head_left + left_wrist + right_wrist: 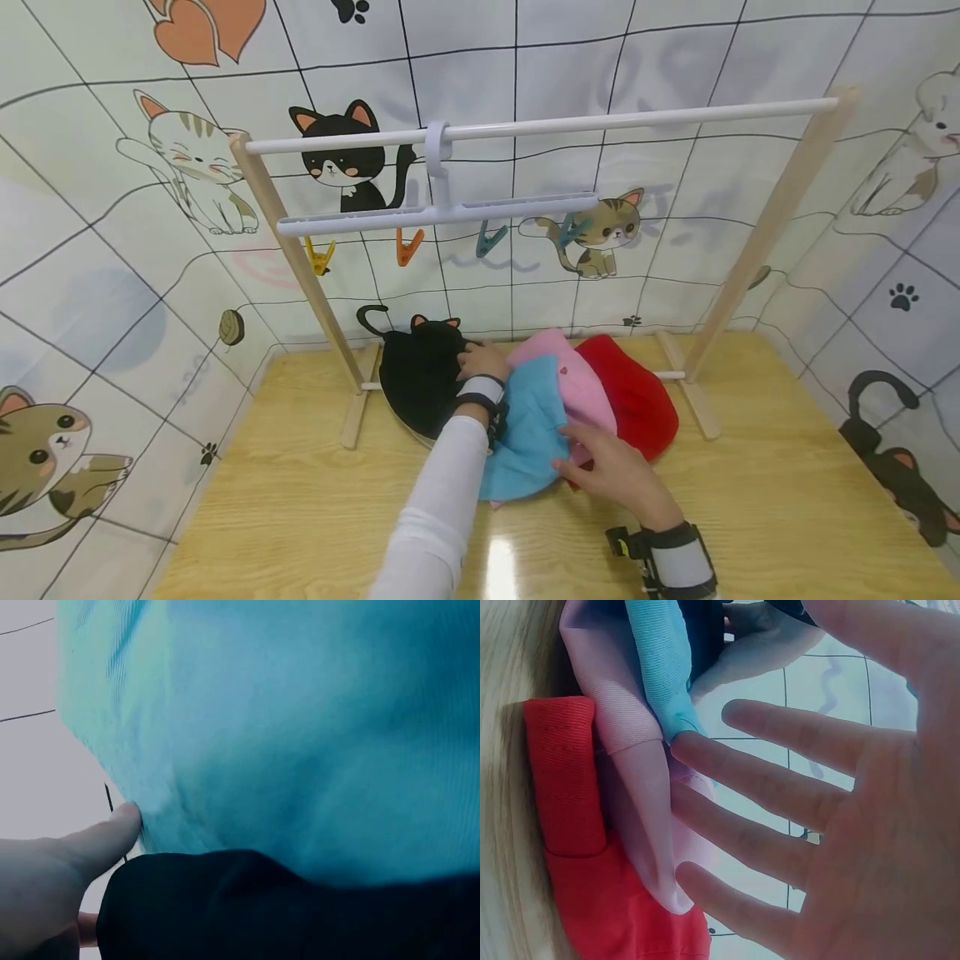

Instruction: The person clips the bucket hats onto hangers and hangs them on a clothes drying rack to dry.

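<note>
Four-color soft cloth pieces lie overlapping on the table: a black one [416,387], a blue one [528,433], a pink one [588,392] with a small heart, and a red one [637,400]. My left hand [483,364] holds the black piece at its right edge. In the left wrist view, the left thumb [105,836] is by the blue cloth, with a finger behind the black cloth [202,907]. My right hand [615,471] is at the right edge of the blue piece. Its fingers [765,776] look straight, tips against the blue and pink cloth.
A wooden rack with a white rail [555,127] stands over the cloth pieces. From it hangs a pale hanger [442,215] with yellow, orange and teal clips [491,240]. Cat-printed walls [480,83] enclose the wood-grain table [300,500] at the back and sides.
</note>
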A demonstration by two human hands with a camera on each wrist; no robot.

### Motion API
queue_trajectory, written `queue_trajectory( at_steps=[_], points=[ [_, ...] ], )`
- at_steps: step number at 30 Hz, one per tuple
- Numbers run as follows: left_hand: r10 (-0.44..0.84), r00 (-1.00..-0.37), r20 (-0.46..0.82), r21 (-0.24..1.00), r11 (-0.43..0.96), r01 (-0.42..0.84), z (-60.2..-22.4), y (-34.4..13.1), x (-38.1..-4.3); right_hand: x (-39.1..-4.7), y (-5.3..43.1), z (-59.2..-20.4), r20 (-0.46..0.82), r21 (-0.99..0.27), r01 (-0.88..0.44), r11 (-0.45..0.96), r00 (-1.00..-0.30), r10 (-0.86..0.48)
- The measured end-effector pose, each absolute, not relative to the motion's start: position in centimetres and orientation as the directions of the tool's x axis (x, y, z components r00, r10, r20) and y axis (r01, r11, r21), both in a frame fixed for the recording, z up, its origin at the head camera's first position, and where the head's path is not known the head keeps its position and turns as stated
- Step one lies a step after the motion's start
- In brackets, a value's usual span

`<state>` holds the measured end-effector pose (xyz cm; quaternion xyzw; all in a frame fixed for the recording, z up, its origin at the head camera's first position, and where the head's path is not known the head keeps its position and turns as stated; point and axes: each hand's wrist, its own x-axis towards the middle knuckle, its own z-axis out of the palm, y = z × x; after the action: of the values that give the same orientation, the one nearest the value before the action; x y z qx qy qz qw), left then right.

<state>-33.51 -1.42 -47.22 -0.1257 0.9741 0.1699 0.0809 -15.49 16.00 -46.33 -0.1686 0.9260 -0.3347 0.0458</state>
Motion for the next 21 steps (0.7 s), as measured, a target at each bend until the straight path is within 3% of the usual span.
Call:
queue_trajectory(
  at_steps=[21],
  points=[
    [-0.115, -0.963, -0.243, 0.301, 0.935, -0.187, -46.5, -3.0, -33.9, -14.9, 16.2, -46.6, 0.018, -0.647, -0.258, 0.718, -0.946, -0.324]
  ],
)
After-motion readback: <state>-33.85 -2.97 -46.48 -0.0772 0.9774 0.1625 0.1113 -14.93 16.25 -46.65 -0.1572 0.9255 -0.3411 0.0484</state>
